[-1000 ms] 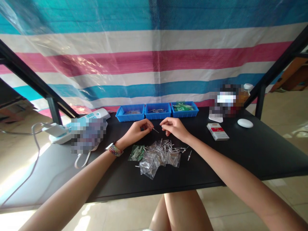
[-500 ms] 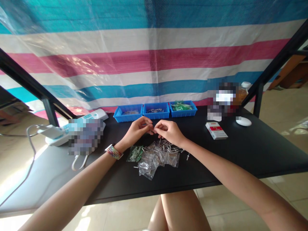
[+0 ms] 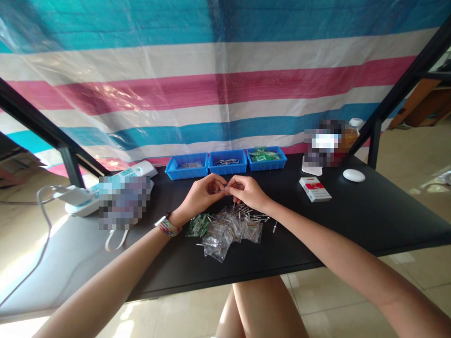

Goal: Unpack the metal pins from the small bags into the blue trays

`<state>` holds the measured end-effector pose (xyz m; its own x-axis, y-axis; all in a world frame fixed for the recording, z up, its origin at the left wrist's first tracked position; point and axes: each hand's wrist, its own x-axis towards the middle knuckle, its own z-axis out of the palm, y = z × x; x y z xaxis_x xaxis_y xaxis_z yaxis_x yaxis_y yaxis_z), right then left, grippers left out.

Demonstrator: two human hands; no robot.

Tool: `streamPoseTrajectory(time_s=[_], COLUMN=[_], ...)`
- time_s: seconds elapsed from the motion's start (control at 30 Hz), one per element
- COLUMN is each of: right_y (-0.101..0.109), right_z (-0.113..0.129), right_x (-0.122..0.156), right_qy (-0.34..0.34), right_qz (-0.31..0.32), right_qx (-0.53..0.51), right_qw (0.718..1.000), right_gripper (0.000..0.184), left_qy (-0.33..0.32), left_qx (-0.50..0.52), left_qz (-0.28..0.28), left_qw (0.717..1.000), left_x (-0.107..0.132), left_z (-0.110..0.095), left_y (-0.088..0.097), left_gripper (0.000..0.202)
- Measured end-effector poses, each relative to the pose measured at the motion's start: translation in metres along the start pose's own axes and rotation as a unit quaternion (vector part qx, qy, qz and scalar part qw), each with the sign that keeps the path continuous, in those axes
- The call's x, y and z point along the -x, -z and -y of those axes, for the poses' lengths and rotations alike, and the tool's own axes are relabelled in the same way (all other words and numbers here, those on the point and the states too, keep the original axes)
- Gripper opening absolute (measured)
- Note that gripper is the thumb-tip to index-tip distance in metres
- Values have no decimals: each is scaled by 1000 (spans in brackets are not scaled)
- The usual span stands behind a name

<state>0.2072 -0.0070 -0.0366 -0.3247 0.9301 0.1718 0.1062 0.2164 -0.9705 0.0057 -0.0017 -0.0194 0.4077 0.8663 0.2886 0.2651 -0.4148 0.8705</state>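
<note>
My left hand and my right hand meet fingertip to fingertip above the black table, both closed in a pinch. Between them shows a thin silvery pin of a pop rivet, lying roughly level; its far end is hidden by the right fingers. Just below the hands lies a pile of loose pop rivets. Small clear plastic bags with rivets inside lie in front of it, and a bag of green plastic wall plugs is at the left of the pile.
Behind the hands stand a left blue bin, a middle bin with metal pieces and a right bin with green pieces. A power strip is at left; a cigarette box and white oval object are at right.
The pin between my fingers has turned from upright to nearly level. Both hands stay together in about the same place; the view has shifted slightly.
</note>
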Motion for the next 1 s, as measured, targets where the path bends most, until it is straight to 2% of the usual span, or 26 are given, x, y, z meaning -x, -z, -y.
streamPoseTrajectory(time_s=[0.13, 0.37, 0.47, 0.6, 1.0], right_y=[0, 2, 5, 6, 6], right_z=[-2, 4, 8, 9, -2], right_x=[-1, -1, -1, 0, -3], right_qy=[-2, 5, 20, 25, -23], right_qz=[5, 7, -12, -28, -37], right_qx=[21, -57, -93, -117, -146], right_qw=[1000, 998, 995, 992, 988], right_gripper=[17, 17, 23, 25, 27], left_qy=[4, 2, 34, 70, 86], left_qx=[3, 63, 73, 48, 86], left_qz=[-20, 4, 17, 42, 38], left_qw=[1000, 998, 997, 996, 992], left_x=[0, 0, -3, -5, -5], left_z=[1, -2, 2, 10, 11], left_y=[-1, 0, 8, 14, 10], left_gripper=[36, 38, 34, 50, 37])
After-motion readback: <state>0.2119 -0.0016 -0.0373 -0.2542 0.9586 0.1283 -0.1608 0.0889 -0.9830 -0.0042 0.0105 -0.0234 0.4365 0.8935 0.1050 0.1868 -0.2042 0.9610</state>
